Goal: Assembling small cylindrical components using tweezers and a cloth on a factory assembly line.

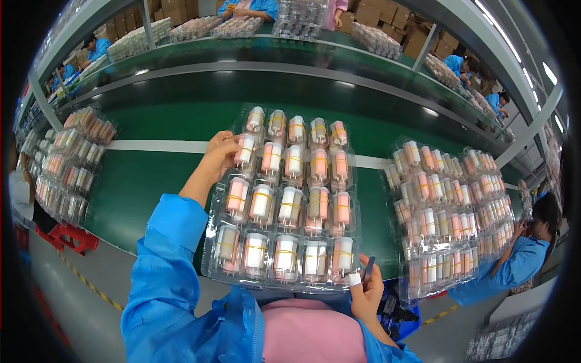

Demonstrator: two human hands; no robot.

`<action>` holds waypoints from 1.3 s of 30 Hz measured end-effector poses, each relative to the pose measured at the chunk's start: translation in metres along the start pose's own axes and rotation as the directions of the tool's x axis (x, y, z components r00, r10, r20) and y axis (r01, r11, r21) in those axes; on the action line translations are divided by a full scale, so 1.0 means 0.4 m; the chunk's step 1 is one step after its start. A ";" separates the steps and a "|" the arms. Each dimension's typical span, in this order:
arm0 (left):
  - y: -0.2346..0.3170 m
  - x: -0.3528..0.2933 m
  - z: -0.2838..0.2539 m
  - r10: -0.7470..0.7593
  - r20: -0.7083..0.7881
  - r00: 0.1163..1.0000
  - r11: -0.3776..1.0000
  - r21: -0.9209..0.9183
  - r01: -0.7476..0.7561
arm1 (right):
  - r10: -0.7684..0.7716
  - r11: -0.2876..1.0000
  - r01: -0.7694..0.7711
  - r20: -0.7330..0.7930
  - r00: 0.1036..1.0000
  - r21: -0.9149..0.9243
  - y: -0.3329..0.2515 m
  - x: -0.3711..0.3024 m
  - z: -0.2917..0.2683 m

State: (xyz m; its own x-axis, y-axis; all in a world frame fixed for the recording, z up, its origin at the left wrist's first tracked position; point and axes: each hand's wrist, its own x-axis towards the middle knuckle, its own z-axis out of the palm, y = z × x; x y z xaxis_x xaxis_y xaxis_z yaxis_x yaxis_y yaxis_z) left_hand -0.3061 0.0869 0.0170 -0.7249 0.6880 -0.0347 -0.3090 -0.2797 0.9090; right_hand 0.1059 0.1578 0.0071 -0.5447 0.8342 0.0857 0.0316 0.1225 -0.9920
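A clear plastic tray (209,257) lies in front of me, tilted slightly, its near edge close to my body. Its pockets hold several rows of small pink, white and grey cylinders (285,259) with short metal tips, bundled by yellow bands. My left hand (219,156) is closed at the tray's left edge, fingertips against a white cylinder bundle (244,150). At the near right corner my right hand (368,295) grips the tray, its thumb wrapped in white tape. A narrow dark strip (370,267) shows by its fingers; its kind is unclear.
The green conveyor belt (139,187) bears stacked filled trays at right (436,224) and left (69,163). A metal frame (290,65) crosses beyond. A co-worker (520,254) sits at right, others across. A red stool (71,237) and blue bin (409,323) stand below.
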 end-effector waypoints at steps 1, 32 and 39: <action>-0.005 0.003 -0.002 -0.005 0.015 1.000 1.000 -0.001 0.005 | -0.006 1.000 0.006 0.020 1.000 0.006 0.006 0.000 -0.006; -0.070 -0.546 0.097 -0.041 -0.105 0.994 0.999 -0.011 0.040 | 0.082 0.965 -0.048 0.123 0.989 -0.258 0.014 0.074 -0.083; -0.074 -0.527 0.060 0.044 -0.125 0.991 0.987 0.158 -0.024 | 0.097 0.979 -0.056 0.212 0.972 -0.194 0.022 0.056 -0.090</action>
State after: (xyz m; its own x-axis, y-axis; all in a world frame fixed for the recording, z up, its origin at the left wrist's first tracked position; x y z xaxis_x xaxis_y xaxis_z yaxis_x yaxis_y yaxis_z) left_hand -0.1294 -0.0337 0.0073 -0.8092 0.5857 -0.0463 -0.1902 -0.1867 0.9638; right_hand 0.1244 0.1968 0.0036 -0.7045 0.7090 -0.0328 0.2236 0.1777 -0.9583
